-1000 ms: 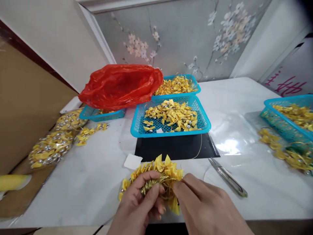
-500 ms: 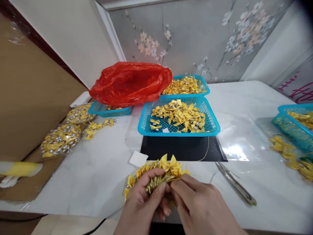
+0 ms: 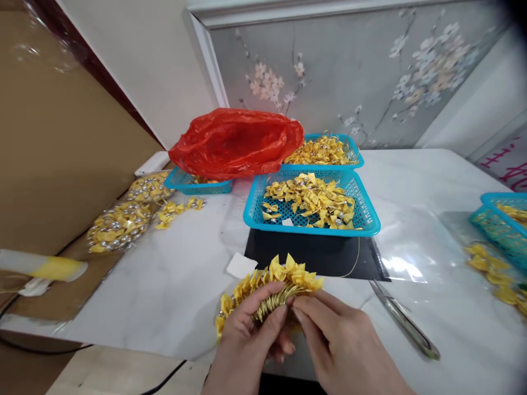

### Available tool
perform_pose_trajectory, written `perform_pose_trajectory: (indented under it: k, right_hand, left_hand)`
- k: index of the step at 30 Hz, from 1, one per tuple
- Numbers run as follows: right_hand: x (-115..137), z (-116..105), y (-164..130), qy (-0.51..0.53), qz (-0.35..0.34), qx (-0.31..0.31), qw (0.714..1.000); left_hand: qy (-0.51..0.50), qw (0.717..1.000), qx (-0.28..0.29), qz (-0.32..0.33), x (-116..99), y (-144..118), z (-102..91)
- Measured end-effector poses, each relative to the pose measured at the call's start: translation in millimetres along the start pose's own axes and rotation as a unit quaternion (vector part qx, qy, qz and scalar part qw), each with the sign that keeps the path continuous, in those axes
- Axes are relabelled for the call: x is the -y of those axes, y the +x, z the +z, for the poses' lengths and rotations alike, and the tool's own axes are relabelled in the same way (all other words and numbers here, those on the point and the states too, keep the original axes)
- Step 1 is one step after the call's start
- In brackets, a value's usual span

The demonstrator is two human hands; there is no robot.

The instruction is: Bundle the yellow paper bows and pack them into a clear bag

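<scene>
- Our left hand (image 3: 251,334) grips a strand of yellow bows (image 3: 272,282) at the table's (image 3: 164,291) near edge; our right hand (image 3: 341,345) pinches its gold wire.
- The nearest blue basket (image 3: 362,219) holds loose yellow bows; the basket behind (image 3: 354,162) holds more.
- A red bag (image 3: 234,140) covers a third basket (image 3: 189,185).
- Scissors (image 3: 405,323) lie to the right.

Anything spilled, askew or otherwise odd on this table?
Mostly orderly. A few loose yellow bows lie on the white table outside any basket, beside the small blue basket, which a red plastic bag partly covers. Both hands, left hand and right hand, hold the strung bunch of bows.
</scene>
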State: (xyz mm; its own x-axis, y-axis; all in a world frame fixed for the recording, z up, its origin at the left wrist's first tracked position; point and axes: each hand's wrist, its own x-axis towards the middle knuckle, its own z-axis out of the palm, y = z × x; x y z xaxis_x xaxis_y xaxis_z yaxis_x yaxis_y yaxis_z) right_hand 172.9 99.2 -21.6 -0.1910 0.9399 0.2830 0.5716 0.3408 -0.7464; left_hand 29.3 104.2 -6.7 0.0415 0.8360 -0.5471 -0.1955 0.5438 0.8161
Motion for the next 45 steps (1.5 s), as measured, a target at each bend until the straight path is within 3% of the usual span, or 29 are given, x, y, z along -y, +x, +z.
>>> perform_pose_trajectory:
  k: [8,20,24,29,33,36,42,45]
  right_hand:
    - [-2,7,1,-0.120,-0.048,-0.045,0.991]
    - [-12,9,-2,-0.180,-0.066,-0.055,0.980]
    - [-14,5,1,-0.209,-0.121,-0.031,0.970]
    - [-19,0,6,-0.223,-0.174,0.015,0.959]
    - [-24,3,7,-0.217,-0.180,0.009,0.959]
    - [-26,5,6,-0.207,-0.190,-0.011,0.960]
    - [-28,7,5,-0.171,-0.191,-0.019,0.967]
    - [-31,9,5,-0.163,-0.180,-0.023,0.970]
  left_hand:
    - [0.071,0.996,0.050,0.008,0,-2,-7.3]
    - [0.227,0.967,0.098,0.066,-1,-7,-15.4]
    - [0.231,0.964,0.114,0.070,-2,-7,-16.3]
    - [0.378,0.913,0.094,0.120,-4,-10,-21.2]
    - [0.449,0.882,0.082,0.115,-10,-14,-22.6]
    - [0.438,0.888,0.091,0.106,-12,-14,-21.7]
    - [0.335,0.930,0.119,0.093,-7,-6,-20.6]
    - [0.329,0.932,0.121,0.096,-5,-5,-21.3]
